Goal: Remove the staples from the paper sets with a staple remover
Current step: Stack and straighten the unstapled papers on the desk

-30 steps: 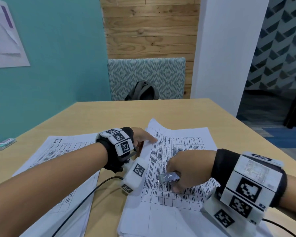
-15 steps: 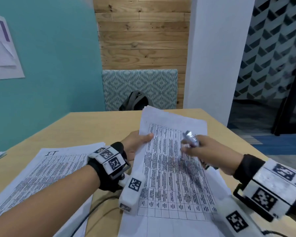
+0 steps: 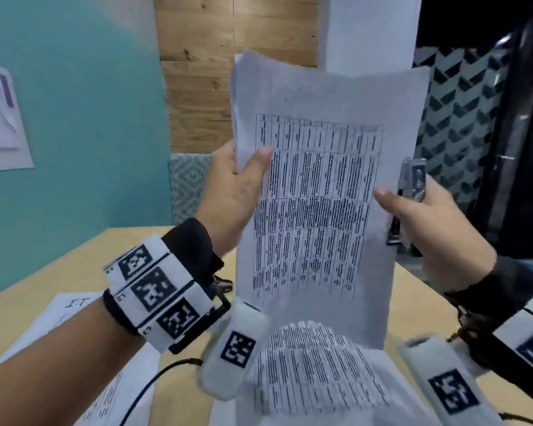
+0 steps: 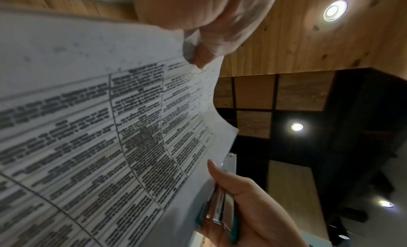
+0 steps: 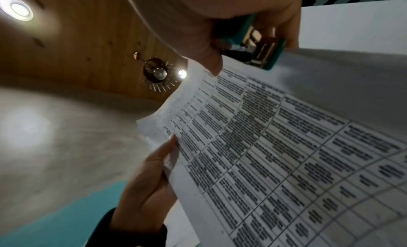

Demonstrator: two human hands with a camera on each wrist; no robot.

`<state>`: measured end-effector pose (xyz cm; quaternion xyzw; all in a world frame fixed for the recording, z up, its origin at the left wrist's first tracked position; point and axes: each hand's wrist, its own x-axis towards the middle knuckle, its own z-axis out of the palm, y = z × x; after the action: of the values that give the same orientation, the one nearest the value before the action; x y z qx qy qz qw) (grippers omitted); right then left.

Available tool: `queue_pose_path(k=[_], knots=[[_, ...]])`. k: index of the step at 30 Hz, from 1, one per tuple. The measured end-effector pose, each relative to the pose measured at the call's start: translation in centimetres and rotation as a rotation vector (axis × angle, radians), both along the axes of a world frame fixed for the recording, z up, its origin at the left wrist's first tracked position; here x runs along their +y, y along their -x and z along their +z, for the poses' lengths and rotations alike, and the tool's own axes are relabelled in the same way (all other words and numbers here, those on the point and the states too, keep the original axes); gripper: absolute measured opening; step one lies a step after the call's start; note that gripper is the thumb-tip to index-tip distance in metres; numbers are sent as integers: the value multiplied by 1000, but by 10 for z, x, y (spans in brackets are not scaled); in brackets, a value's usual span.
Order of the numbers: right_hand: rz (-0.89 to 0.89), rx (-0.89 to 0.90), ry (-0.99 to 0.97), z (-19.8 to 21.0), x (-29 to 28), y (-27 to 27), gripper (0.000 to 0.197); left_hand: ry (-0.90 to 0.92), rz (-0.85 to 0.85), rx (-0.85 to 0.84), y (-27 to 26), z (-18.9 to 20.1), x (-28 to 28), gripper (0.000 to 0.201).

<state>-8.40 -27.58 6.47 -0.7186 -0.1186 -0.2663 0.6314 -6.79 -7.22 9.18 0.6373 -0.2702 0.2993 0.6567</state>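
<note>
While both hands lift a paper set (image 3: 317,192) upright above the bench (image 3: 83,265), the left hand (image 3: 231,192) pinches its edge — the right hand (image 3: 437,229) grips paper and staple remover (image 3: 413,179).

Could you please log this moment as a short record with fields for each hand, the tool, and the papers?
left hand: grips the left edge of the raised paper set, thumb in front
right hand: holds the staple remover and pinches the set's right edge with the thumb
raised paper set: held upright above the table, printed table facing the person
other papers: lie flat on the table below
staple: not visible
</note>
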Motion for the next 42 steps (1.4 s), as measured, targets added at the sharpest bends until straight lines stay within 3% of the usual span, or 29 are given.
queue_pose_path(k=[2, 5, 8, 11, 14, 18, 21, 24, 26, 29, 31, 33, 35, 39, 42], knots=[[50, -36, 9, 1, -1, 11, 9, 16, -37, -30, 8, -1, -2, 15], [32, 4, 13, -11, -6, 15, 11, 11, -98, 64, 9, -19, -1, 22], [-18, 34, 0, -21, -14, 6, 25, 40, -147, 135, 5, -28, 3, 23], [-37, 56, 19, -20, -16, 1, 32, 130, -101, 33, -1, -8, 6, 13], [-22, 62, 14, -25, -23, -9, 20, 200, 44, -120, -7, 14, 8, 11], [1, 70, 24, -21, -21, -5, 21, 270, 58, -121, -12, 23, 12, 13], [-43, -83, -2, -1, -24, 1, 18, 286, 28, -112, -13, 22, 11, 9], [-381, -439, 215, 30, -24, 2, 38, 283, 31, -126, -12, 21, 10, 8], [-457, -651, 311, 53, -8, 11, 29, 287, 36, -136, -11, 22, 9, 8], [-362, -833, 413, 89, 35, 19, 33, 291, 59, -158, -10, 21, 7, 10], [-168, -766, 270, 108, 70, 21, 47, 296, 58, -168, -8, 20, 6, 10], [-45, -675, 190, 120, 94, 16, 47, 287, 54, -184, -7, 19, 6, 9], [-64, -613, 334, 126, 106, 7, 41, 280, 51, -182, -6, 19, 6, 7], [-82, -497, 824, 115, 107, 0, 32, 281, 17, -171, -5, 20, 7, 6], [-157, -527, 928, 108, 109, 7, 43, 298, -41, -177, -6, 17, 9, 14]])
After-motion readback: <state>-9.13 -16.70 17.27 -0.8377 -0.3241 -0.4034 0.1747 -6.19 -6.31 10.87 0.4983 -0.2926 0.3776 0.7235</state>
